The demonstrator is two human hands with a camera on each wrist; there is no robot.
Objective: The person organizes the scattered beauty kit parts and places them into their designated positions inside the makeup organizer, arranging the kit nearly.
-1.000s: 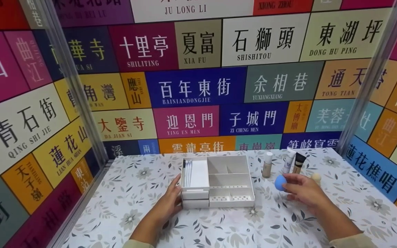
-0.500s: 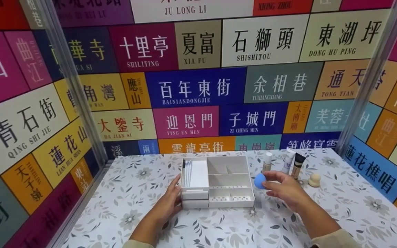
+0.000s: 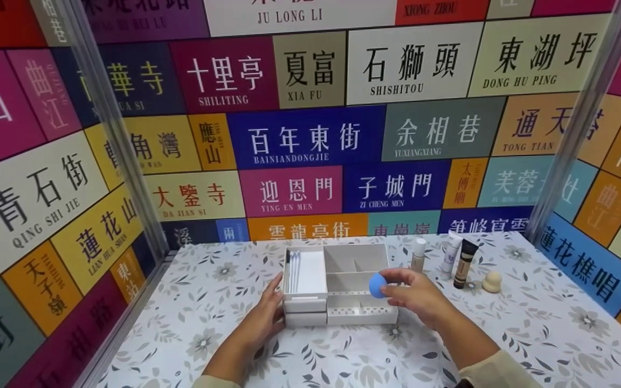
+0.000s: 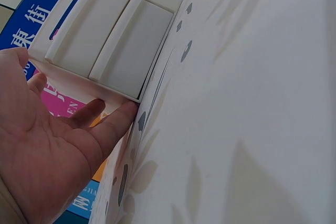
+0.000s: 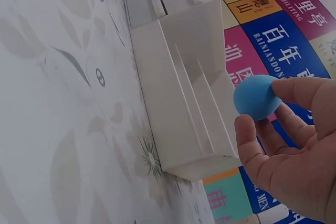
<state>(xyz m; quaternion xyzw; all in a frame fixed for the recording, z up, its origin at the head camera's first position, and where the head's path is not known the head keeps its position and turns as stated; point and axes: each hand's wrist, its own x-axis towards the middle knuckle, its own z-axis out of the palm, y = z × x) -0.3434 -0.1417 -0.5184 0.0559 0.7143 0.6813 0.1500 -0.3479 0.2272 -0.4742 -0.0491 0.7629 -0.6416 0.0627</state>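
Note:
A white compartment organizer [image 3: 310, 319] with drawers stands on the table; several thin white sticks [image 3: 295, 272] lie in its upper left section. My left hand [image 3: 262, 312] rests on its left side, with extended fingertips against the wall near the base in the left wrist view. Between thumb and fingertips, my right hand [image 3: 421, 296] pinches a blue makeup sponge [image 5: 256, 97]. In the head view the sponge overlaps the right-hand compartments, above the organizer's right part. The right wrist view shows the sponge round and smooth, beside the open compartments.
Right of the organizer stand a small bottle [image 3: 418, 254] with a white cap, a white tube [image 3: 450, 256] and a black-capped tube [image 3: 466, 264]. A beige makeup sponge [image 3: 491, 282] sits beyond them. Sign-covered walls surround the floral tablecloth [image 3: 353, 355].
My right hand has carried the blue makeup sponge leftward, from near the tubes to over the organizer's right part. My left hand has stayed at the organizer's side.

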